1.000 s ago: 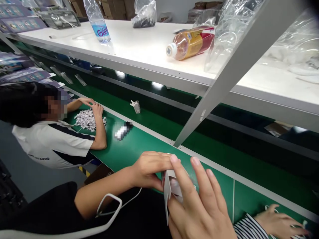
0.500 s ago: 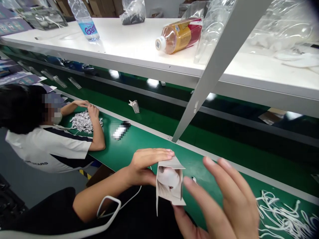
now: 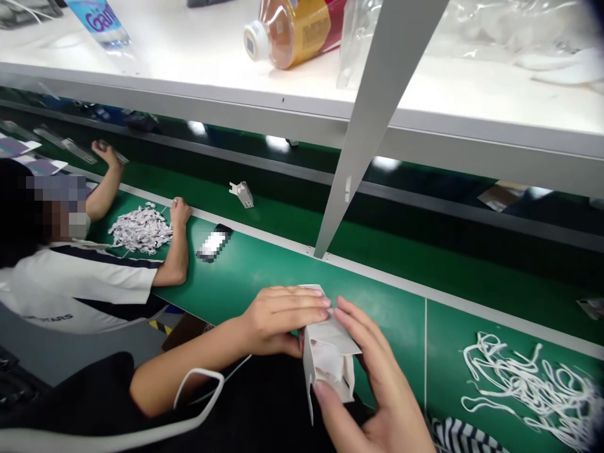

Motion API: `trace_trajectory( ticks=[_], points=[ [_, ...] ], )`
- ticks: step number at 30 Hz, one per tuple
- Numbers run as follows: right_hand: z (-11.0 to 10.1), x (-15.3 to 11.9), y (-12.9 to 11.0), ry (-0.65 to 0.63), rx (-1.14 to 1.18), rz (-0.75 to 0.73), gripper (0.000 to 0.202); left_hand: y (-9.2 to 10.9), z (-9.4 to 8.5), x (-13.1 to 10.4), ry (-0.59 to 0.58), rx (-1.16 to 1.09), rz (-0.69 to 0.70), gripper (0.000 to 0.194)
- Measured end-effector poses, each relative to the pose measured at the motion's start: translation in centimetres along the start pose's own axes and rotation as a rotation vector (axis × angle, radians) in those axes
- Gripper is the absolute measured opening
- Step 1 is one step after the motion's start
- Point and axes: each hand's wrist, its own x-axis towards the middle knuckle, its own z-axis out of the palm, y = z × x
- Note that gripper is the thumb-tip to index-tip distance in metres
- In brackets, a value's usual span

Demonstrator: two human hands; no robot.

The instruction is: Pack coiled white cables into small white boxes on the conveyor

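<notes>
A small white cardboard box [image 3: 336, 336] is held between my two hands, its open end with loose flaps tilted toward me. Inside it sits something whitish and rounded [image 3: 329, 362], partly hidden by the walls. My left hand [image 3: 278, 318] wraps over the box's top and far left side. On the right side, my right hand [image 3: 377, 377] grips it with the thumb at the lower flap and the fingers along the upper edge. A heap of white cords [image 3: 533, 384] lies on the green table to the right of my hands.
At the left a co-worker [image 3: 85, 277] sits by a pile of small white straps [image 3: 141, 229]. A phone [image 3: 214, 243] lies on the green table [image 3: 226, 289]. A slanted grey post [image 3: 352, 170] rises to a white shelf [image 3: 189, 56] holding a tea bottle [image 3: 292, 31].
My right hand has come in from the right and closed on the box. The view has shifted down and right. The co-worker's hands have moved apart, one reaching to the back.
</notes>
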Motion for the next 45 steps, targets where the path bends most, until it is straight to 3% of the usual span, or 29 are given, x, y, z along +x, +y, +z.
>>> trace_trajectory(
  ticks=[7,15,20,24,26,28,30,32,35,37,40,42,45],
  points=[
    [-0.5,2.4,0.6,0.082,-0.400,-0.001,0.070,-0.6,-0.9,1.0,-0.165,0.166,0.055,0.037],
    [0.0,4.4,-0.9,0.133,-0.608,-0.163,0.081,0.7,0.2,0.9,-0.081,0.224,0.024,0.041],
    [0.7,4.1,-0.7,0.150,-0.506,-0.113,0.071,0.8,0.2,0.1,-0.110,0.175,0.009,0.041],
    [-2.7,2.9,-0.3,0.096,-0.213,-0.047,0.053,0.6,-0.1,-0.6,-0.072,0.049,-0.078,0.052],
    [-4.7,1.8,0.5,0.097,-0.074,-0.033,0.047,0.6,-0.3,-0.8,0.005,-0.032,-0.136,0.047],
    [-5.6,0.6,1.6,0.000,0.023,-0.001,0.049,0.9,-0.4,-0.8,0.063,-0.121,-0.174,0.039],
    [-4.9,-0.3,2.7,-0.172,0.092,0.033,0.064,1.2,-0.3,-0.9,0.059,-0.211,-0.196,0.037],
    [-2.8,-0.7,3.4,-0.285,0.157,0.082,0.081,1.4,0.3,-1.0,0.010,-0.272,-0.223,0.044],
    [1.5,0.1,4.4,-0.207,0.345,0.203,0.085,0.6,1.8,-1.6,-0.164,-0.317,-0.319,0.081],
    [4.2,1.5,5.9,-0.114,0.469,0.264,0.074,-0.9,2.6,-2.1,-0.304,-0.343,-0.425,0.098],
    [7.3,4.0,10.5,0.053,0.554,0.462,0.053,-4.7,2.4,-3.5,-0.447,-0.298,-0.630,0.089],
    [8.6,5.6,15.0,0.244,0.528,0.674,0.054,-7.6,1.3,-5.4,-0.442,-0.160,-0.835,0.077],
    [9.0,7.9,22.5,0.473,0.370,0.883,0.062,-10.9,-0.5,-9.8,-0.340,-0.002,-1.186,0.058]
  ],
)
